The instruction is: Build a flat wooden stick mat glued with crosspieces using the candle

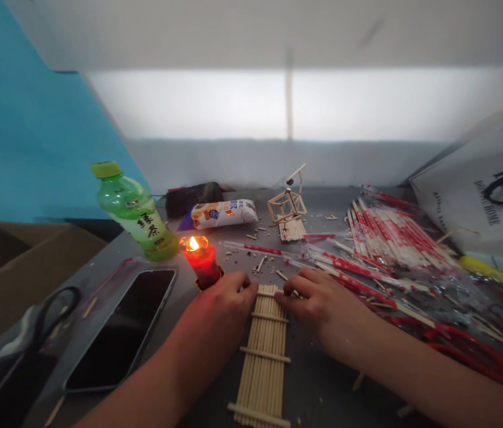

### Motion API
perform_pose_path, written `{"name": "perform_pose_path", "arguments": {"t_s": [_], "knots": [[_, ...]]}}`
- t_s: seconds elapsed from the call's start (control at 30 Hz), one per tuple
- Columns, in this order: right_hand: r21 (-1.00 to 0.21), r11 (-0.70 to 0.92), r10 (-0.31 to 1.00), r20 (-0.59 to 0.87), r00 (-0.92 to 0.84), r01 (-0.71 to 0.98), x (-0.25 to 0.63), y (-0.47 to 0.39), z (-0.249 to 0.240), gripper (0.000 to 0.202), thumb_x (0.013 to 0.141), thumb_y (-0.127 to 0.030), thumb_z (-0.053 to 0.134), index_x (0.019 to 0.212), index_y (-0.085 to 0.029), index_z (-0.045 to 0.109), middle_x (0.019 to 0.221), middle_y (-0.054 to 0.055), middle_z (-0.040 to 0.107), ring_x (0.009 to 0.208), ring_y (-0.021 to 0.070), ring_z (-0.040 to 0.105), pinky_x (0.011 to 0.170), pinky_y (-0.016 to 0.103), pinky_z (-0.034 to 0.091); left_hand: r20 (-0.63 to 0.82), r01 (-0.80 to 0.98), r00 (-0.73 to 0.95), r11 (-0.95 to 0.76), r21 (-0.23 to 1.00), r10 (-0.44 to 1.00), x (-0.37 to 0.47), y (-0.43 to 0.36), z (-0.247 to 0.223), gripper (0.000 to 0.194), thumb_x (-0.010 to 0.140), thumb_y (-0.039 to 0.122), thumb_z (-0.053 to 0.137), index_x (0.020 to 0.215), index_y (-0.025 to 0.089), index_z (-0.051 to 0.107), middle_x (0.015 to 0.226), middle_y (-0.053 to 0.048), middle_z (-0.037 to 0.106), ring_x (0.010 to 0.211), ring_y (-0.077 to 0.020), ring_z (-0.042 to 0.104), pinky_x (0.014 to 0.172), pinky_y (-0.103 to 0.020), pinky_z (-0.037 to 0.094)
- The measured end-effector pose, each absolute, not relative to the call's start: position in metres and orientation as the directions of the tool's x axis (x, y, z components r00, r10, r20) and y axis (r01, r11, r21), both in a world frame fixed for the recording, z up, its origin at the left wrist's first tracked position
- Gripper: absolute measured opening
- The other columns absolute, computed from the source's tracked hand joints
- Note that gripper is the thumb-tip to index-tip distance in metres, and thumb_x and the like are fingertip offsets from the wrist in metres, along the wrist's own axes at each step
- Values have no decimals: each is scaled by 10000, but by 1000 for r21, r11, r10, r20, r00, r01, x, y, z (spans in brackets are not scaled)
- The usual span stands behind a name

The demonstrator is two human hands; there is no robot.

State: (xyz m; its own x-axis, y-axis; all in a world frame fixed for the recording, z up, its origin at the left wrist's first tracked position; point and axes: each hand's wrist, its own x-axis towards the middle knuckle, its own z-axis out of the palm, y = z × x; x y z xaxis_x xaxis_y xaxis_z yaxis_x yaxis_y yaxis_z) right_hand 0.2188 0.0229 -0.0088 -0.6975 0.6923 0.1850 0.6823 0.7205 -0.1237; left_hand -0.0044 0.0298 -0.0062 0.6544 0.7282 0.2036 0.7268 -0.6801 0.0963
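A flat panel of wooden chopsticks lies lengthwise before me, the sticks side by side with several short cross pieces over them. My left hand is at its far left corner, fingers curled and thumb and finger against the edge. Opposite it, my right hand has its fingers bent, with fingertips on the far right corner by the end cross piece. The undersides of both hands' fingers are partly hidden. Just beyond my left hand burns a red candle.
A green tea bottle and a phone are on the left. Behind stand a snack packet and a small stick frame. Wrapped chopsticks and red-handled scissors fill the right. Burnt bits litter the middle.
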Motion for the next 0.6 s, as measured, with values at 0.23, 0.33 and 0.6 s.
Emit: {"name": "perform_pose_path", "arguments": {"t_s": [0.23,0.33,0.6], "knots": [[-79,736,670,230,-706,673,217,27,-20,161,945,-101,582,1001,-210,687,981,65,674,936,241,547,831,403,464,130,684,706,-718,128,696,1,27,2,155,934,98,641,1051,182,699,1003,-52,700,945,-270,601,831,-440,520],[-82,739,666,235,-708,669,217,24,-16,170,960,-113,571,987,-231,691,945,63,674,935,252,562,825,414,478,97,693,702,-708,135,706,2,28,3,186,930,77,641,1071,178,706,1018,-54,706,976,-275,598,848,-453,508],[-89,739,667,232,-708,668,219,21,-6,159,940,-125,614,1001,-230,717,932,51,694,896,250,576,780,417,470,94,683,713,-718,132,695,4,32,0,130,930,102,647,999,184,721,990,-52,701,960,-264,596,812,-408,495]]}}
